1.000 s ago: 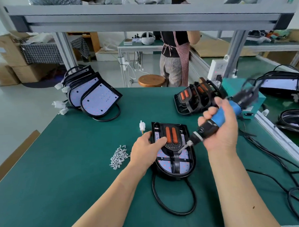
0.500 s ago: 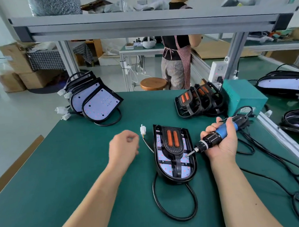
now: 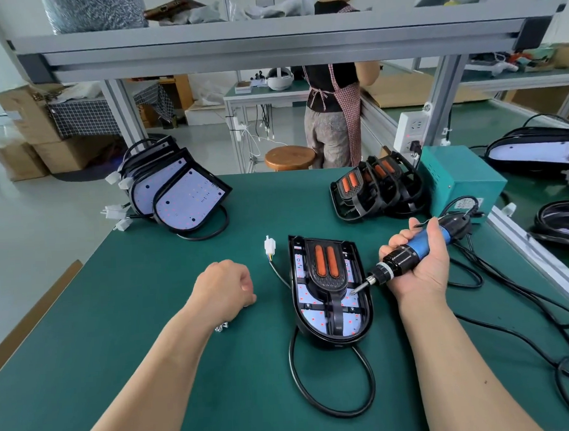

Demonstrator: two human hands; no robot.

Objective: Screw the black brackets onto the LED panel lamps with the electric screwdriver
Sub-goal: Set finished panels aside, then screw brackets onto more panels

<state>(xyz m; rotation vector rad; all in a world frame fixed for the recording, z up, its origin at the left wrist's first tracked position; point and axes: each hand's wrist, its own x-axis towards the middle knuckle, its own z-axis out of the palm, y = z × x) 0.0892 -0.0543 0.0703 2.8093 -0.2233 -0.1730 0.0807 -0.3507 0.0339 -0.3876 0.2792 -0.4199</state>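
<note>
A black bracket (image 3: 328, 273) sits on the LED panel lamp (image 3: 359, 313). Right of the lamp, the right hand (image 3: 421, 271) clasps the electric screwdriver (image 3: 409, 258), bit slanting at the bracket. Left of it, the left hand (image 3: 224, 289) curls over screws (image 3: 222, 327) — whether it holds one is unclear. Likely best: seat a screw, bit upright.

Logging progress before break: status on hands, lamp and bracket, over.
Left hand curled over small silver screws, grasp hidden. Right hand grips blue-and-black electric screwdriver, bit at black bracket on black LED panel lamp. Nothing blocking.
</note>
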